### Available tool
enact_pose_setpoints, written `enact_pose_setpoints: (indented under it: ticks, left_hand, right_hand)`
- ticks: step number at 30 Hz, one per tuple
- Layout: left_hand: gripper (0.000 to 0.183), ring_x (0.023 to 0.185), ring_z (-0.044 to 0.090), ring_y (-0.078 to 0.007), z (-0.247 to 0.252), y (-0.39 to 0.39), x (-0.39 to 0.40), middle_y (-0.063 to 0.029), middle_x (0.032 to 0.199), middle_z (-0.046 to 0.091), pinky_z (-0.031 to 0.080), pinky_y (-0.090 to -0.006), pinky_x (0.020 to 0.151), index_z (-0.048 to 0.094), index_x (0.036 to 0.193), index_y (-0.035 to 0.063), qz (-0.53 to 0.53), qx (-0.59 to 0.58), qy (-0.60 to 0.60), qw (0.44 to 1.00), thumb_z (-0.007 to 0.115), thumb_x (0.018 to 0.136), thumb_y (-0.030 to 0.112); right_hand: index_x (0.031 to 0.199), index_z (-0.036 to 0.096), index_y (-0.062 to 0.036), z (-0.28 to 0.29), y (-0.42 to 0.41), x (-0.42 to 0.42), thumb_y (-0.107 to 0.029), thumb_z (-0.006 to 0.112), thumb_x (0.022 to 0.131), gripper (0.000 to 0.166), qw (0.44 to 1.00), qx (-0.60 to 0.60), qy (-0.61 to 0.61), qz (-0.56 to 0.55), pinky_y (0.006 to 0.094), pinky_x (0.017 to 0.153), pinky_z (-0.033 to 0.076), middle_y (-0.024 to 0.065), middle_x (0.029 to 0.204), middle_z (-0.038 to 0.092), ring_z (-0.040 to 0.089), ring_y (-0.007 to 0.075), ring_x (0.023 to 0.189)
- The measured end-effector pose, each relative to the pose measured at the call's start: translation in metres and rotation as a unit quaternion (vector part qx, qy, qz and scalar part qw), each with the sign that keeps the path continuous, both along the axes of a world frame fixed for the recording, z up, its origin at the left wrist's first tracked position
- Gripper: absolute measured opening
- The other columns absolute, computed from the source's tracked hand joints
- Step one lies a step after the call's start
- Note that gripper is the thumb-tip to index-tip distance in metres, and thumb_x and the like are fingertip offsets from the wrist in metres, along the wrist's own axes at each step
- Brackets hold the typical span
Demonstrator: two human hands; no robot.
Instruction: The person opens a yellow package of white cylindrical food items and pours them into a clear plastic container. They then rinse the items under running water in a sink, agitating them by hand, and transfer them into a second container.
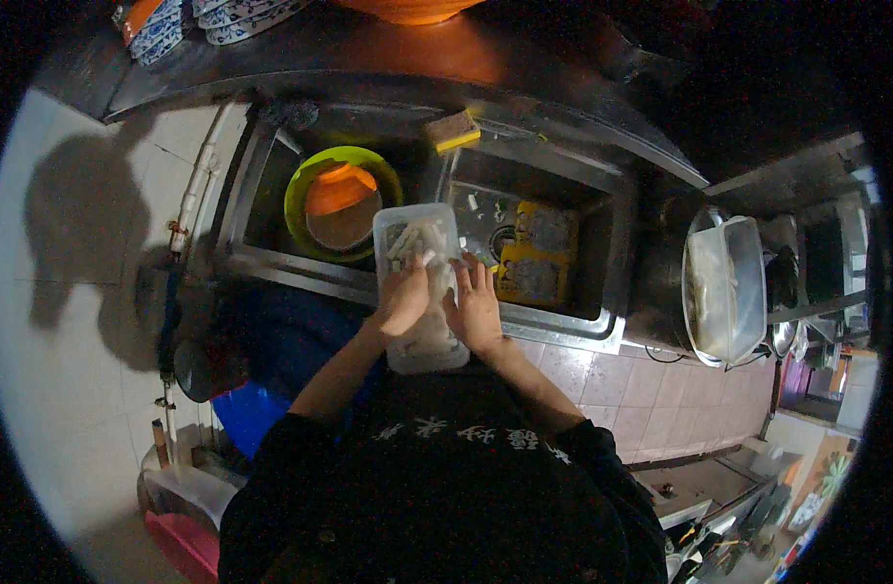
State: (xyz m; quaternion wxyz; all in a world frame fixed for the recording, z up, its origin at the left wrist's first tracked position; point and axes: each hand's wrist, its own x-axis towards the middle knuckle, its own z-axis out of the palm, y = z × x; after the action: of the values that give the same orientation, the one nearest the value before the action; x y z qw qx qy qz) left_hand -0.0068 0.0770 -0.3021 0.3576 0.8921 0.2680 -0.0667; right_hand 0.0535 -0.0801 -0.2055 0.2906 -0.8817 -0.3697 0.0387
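Note:
In front of my body is a long translucent plastic container (421, 361), at the near edge of a steel double sink. It holds pale, strip-like pieces (415, 237). My left hand (404, 296) reaches into it, fingers among the pieces near a small white one; whether it grips anything is unclear. At the right wall is my right hand (477, 306), thumb on the inner side and fingers spread over the rim. Right of the container, the sink basin (483, 175) has yellow perforated pads (537, 252) and white scraps around its drain (502, 241).
A green basin (294, 208) with an orange bowl (342, 188) sits in the left sink. On the divider lies a yellow sponge (453, 131). Another translucent container (745, 285) stands at right. Patterned bowls (245, 22) are stacked on the far ledge. A blue bin (250, 412) is at left.

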Motion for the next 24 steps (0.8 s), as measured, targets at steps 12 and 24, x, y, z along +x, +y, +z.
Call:
enact_pose_setpoints:
  ticks: [12,24]
  left_hand:
    - [0.071,0.147,0.019,-0.0405,0.013,-0.047,-0.012,-0.0159,0.16,0.023,0.014,-0.0649,0.115,0.023,0.157,0.0156,-0.174,0.476,0.018,0.862,0.043,0.098,0.049]
    - [0.044,0.134,0.041,-0.0374,-0.105,-0.032,-0.02,-0.019,0.145,0.043,0.036,-0.0532,0.106,0.047,0.141,0.0098,0.016,-0.319,-0.281,0.905,0.046,0.1,0.027]
  right_hand:
    - [0.153,0.025,-0.0047,-0.03,0.0,-0.001,-0.004,0.058,0.083,0.077,0.991,-0.007,0.13,-0.013,0.0483,0.108,0.039,0.0295,0.142,0.041,0.045,0.0461,0.126]
    - [0.156,0.024,-0.0165,-0.041,0.01,-0.005,-0.025,0.066,0.085,0.083,0.996,-0.007,0.039,-0.084,0.0511,0.096,0.047,0.0228,0.137,0.049,0.054,0.0427,0.117]
